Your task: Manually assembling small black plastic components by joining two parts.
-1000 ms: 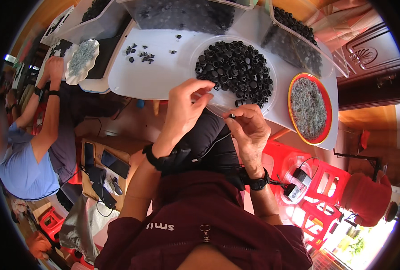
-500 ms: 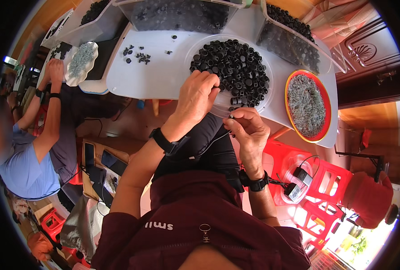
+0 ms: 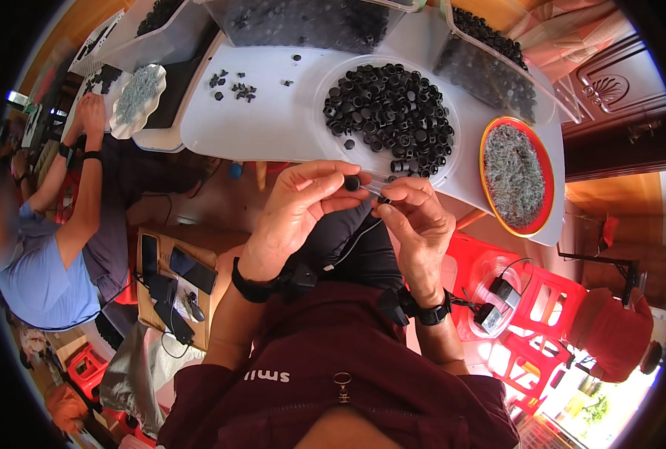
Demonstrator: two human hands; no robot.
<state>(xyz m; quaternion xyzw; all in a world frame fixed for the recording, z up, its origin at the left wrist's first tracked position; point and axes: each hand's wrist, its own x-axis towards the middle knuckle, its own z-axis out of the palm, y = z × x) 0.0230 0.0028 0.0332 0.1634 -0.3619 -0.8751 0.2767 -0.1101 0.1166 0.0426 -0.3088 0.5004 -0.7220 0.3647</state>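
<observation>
- The left hand (image 3: 303, 206), which half a second ago was down in the clear round plastic tray (image 3: 452, 161) of small black ring-shaped plastic caps (image 3: 389, 112), has come back toward the body, pinching one black cap (image 3: 352, 182) between thumb and forefinger.
- The right hand (image 3: 417, 221) stays where it was, fingertips closed on a small dark piece (image 3: 384, 200) just beside that cap.
- Both parts now sit together above the lap, at the white surface (image 3: 273, 123) edge; the pick looks finished.
- The red-rimmed round dish of grey metal bits (image 3: 514, 173) lies untouched.
</observation>
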